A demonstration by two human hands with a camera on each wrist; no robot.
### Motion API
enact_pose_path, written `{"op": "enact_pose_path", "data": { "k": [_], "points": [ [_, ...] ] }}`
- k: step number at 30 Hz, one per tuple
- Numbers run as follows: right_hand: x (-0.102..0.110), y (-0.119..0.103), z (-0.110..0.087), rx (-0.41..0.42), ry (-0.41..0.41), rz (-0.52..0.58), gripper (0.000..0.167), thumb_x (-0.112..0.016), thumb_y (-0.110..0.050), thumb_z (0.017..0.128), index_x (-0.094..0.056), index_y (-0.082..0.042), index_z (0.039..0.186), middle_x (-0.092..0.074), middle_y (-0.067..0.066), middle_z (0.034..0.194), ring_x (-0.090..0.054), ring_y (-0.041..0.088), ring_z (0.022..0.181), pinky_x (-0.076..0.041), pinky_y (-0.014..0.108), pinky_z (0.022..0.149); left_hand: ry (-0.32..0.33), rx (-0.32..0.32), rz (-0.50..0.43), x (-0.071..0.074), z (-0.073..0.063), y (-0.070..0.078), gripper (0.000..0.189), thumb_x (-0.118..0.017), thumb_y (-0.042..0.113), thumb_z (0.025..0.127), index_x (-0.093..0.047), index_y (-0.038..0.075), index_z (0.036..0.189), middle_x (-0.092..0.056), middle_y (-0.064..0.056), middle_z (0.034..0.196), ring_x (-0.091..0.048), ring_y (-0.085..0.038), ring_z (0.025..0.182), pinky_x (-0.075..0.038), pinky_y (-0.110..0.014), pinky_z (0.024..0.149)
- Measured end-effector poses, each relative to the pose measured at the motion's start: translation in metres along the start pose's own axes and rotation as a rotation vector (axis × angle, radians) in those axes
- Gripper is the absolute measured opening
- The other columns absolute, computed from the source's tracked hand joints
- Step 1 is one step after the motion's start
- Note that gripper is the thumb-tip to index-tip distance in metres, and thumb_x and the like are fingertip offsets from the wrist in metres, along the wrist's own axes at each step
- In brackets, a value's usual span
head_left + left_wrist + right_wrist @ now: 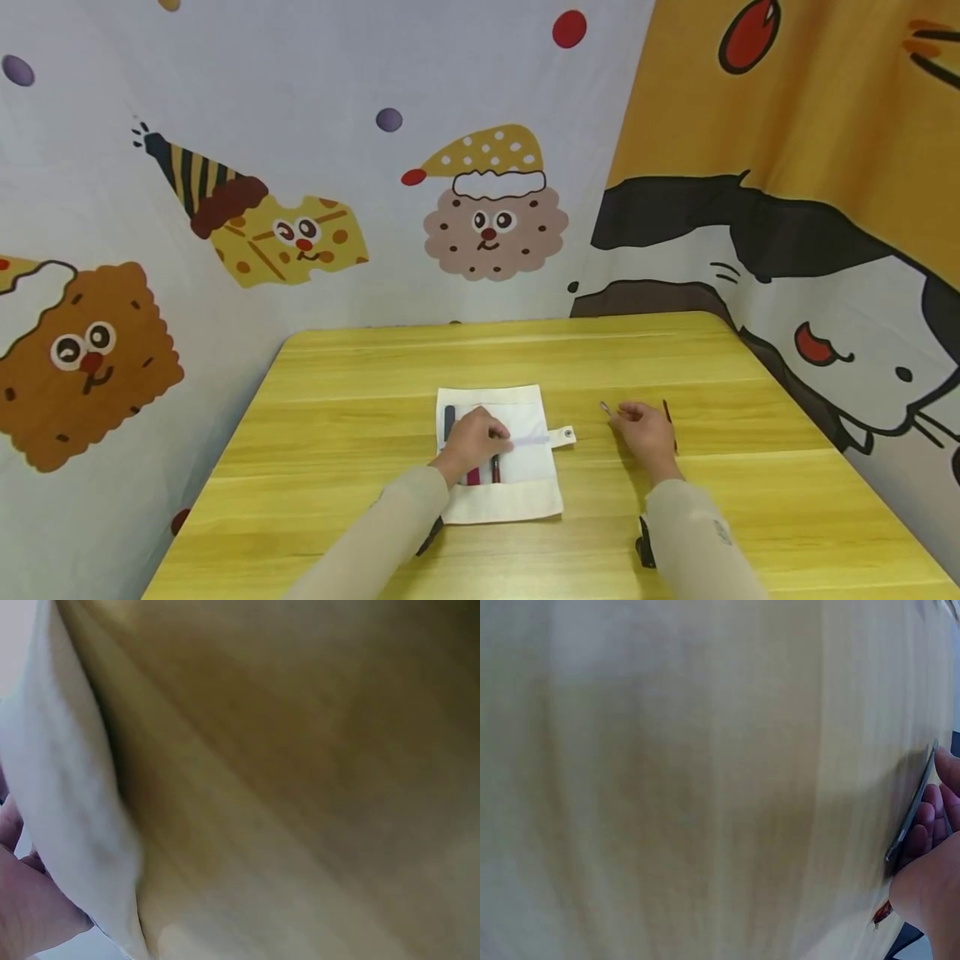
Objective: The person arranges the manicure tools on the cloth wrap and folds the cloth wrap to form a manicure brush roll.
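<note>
Canvas tool pouch (517, 502): beneath left hand (472, 442); I cannot tell its hold.
Slim metal tool (912, 811): pinched in right hand (645, 433); likely pickup step, next lifting leftward.

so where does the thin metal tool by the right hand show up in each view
Head: the thin metal tool shows only its tip, right of centre, poking out to the left of the right hand.
Left wrist: not in it.
Right wrist: near the right edge, around mid-height, slanting along that hand's fingers.
Shared landmark: the wood-grain table, in all three views.
</note>
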State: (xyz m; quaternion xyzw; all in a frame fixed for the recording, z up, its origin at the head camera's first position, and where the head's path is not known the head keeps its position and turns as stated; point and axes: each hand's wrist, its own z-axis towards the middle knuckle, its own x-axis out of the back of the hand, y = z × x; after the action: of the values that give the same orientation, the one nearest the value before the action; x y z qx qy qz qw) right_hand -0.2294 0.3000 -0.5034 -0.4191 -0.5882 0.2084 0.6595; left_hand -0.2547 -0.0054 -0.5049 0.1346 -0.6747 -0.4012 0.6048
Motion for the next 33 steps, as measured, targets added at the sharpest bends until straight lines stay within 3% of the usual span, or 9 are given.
{"op": "enact_pose_path", "data": {
  "k": [10, 20, 33],
  "points": [
    [-0.012, 0.005, -0.005, 0.031, 0.098, -0.084, 0.039, -0.068, -0.021, 0.094, -0.064, 0.004, 0.123, -0.065, 0.023, 0.119, -0.059, 0.040, 0.109, -0.044, 0.054, 0.092, -0.002, 0.012, 0.011, 0.000, 0.001, 0.000, 0.007, -0.081, 0.020, 0.084, -0.078, 0.015, 0.087, -0.055, 0.007, 0.085, -0.050, -0.010, 0.078, -0.044, -0.031, 0.073],
    [-0.020, 0.005, -0.009, 0.090, 0.208, -0.137, 0.030, -0.070, -0.017, 0.092, -0.071, 0.005, 0.112, -0.069, 0.023, 0.105, -0.060, 0.042, 0.101, -0.043, 0.055, 0.089, -0.007, 0.016, 0.015, -0.001, 0.000, 0.001, 0.006, -0.081, 0.020, 0.084, -0.078, 0.015, 0.087, -0.055, 0.007, 0.084, -0.050, -0.010, 0.077, -0.044, -0.031, 0.072],
    [-0.024, 0.001, -0.011, 0.085, 0.245, -0.165, 0.024, -0.067, -0.017, 0.095, -0.075, 0.002, 0.107, -0.072, 0.021, 0.102, -0.065, 0.040, 0.093, -0.049, 0.052, 0.082, 0.004, -0.003, 0.005, -0.003, 0.001, 0.000, 0.005, -0.081, 0.018, 0.083, -0.077, 0.015, 0.082, -0.055, 0.008, 0.082, -0.049, -0.009, 0.078, -0.042, -0.031, 0.074]
  ]
}}
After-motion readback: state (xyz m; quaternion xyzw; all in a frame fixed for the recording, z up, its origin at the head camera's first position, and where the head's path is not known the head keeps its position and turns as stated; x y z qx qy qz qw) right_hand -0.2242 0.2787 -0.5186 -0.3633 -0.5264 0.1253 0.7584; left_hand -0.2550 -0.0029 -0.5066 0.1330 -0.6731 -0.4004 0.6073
